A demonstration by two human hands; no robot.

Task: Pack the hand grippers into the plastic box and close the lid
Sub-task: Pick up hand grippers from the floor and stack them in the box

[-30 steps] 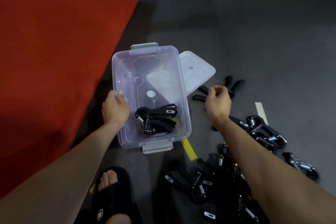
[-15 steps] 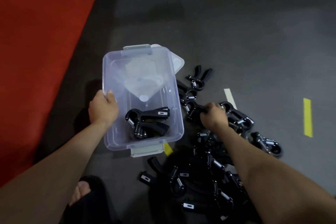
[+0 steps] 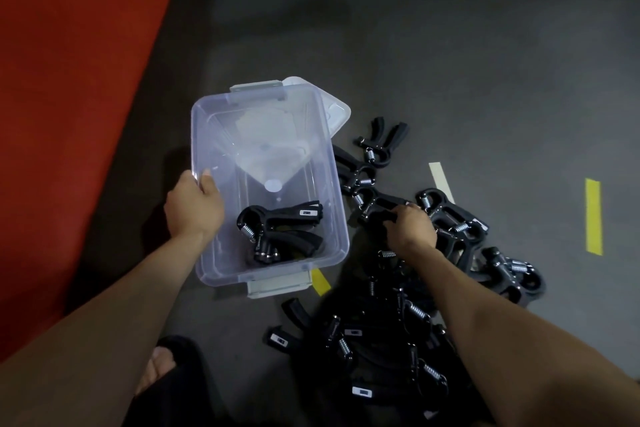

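Note:
A clear plastic box (image 3: 329,163) with grey latches sits open on the dark floor. Two black hand grippers (image 3: 280,230) lie in its near end. My left hand (image 3: 192,208) grips the box's left rim. Its white lid (image 3: 337,111) lies partly under the box at the far right. Several more black hand grippers (image 3: 388,350) are piled on the floor right of the box. My right hand (image 3: 410,227) is closed around the handles of one hand gripper (image 3: 372,206) lying just right of the box.
A red mat (image 3: 69,97) covers the floor to the left. Yellow tape (image 3: 593,217) and a pale tape strip (image 3: 439,177) mark the floor at right. My foot in a black sandal (image 3: 162,367) is at the bottom, near the box.
The view has shifted right and down. My right hand has dropped from the far grippers onto one beside the box and closed on it. My left hand stays on the box rim.

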